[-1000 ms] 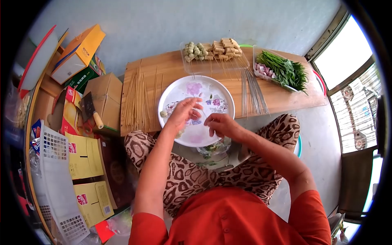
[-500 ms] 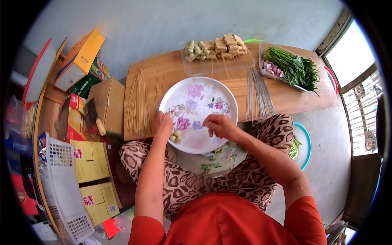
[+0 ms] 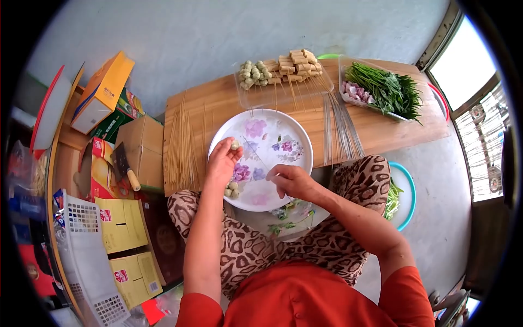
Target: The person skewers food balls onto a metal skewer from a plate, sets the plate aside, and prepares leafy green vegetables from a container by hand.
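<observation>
From the head camera I look down on a person seated at a low wooden board [image 3: 381, 131], threading small pale food balls onto bamboo skewers. My left hand [image 3: 222, 162] is closed around one ball [image 3: 235, 145], pinched at the fingertips and held above the left side of the floral plate [image 3: 283, 122]. My right hand [image 3: 291, 181] is curled narrow over the plate's near rim, fingers pinched on what appears to be a thin skewer [image 3: 255, 154] that slants across the plate toward the ball; the stick is too fine to trace with certainty. A few loose balls [image 3: 231, 189] lie on the plate just below the left hand.

As for progress, I judge the work well under way but far from over. A clear tray [image 3: 261, 95] at the far edge of the board holds finished skewers [image 3: 283, 68] of balls and tan cubes, their sticks pointing toward the plate. A wide spread of bare bamboo skewers [image 3: 182, 139] waits on the board left of the plate, and a bundle of darker skewers [image 3: 340, 128] lies to its right. A second tray of green leaves [image 3: 389, 90] with pink pieces sits at the far right, not threaded. With so few balls left on the plate, this batch looks close to done.

Boxes [image 3: 103, 87], a cleaver [image 3: 124, 162] and a white basket [image 3: 87, 256] crowd the left.
</observation>
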Available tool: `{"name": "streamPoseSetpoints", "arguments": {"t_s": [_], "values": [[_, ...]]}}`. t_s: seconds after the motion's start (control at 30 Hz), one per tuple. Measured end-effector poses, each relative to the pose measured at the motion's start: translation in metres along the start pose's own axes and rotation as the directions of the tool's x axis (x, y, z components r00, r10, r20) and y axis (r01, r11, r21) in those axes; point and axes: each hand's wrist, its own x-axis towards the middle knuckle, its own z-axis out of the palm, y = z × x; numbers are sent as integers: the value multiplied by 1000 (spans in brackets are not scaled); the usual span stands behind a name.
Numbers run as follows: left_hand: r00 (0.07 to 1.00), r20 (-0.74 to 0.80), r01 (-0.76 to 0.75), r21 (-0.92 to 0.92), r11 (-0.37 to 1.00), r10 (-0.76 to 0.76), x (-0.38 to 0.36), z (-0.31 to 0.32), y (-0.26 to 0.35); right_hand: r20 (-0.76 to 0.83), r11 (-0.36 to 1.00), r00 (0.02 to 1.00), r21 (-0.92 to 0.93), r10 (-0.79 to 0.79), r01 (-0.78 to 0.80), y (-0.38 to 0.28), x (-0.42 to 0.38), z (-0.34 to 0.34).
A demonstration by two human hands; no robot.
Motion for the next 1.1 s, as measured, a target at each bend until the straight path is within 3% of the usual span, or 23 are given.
{"name": "streamPoseSetpoints", "arguments": {"t_s": [0.07, 0.37, 1.1], "values": [[1000, 2, 3, -57, 998, -3, 1, 1, 1, 25, 997, 997, 28, 69, -70, -1, 1, 4], [1000, -8, -6, -257, 966, 4, 5, -2, -3, 74, 998, 996, 30, 54, -56, -4, 4, 11], [999, -11, -34, -276, 960, 32, 2, 9, -4, 69, 995, 995, 60, 69, -73, -3, 9, 16]]}}
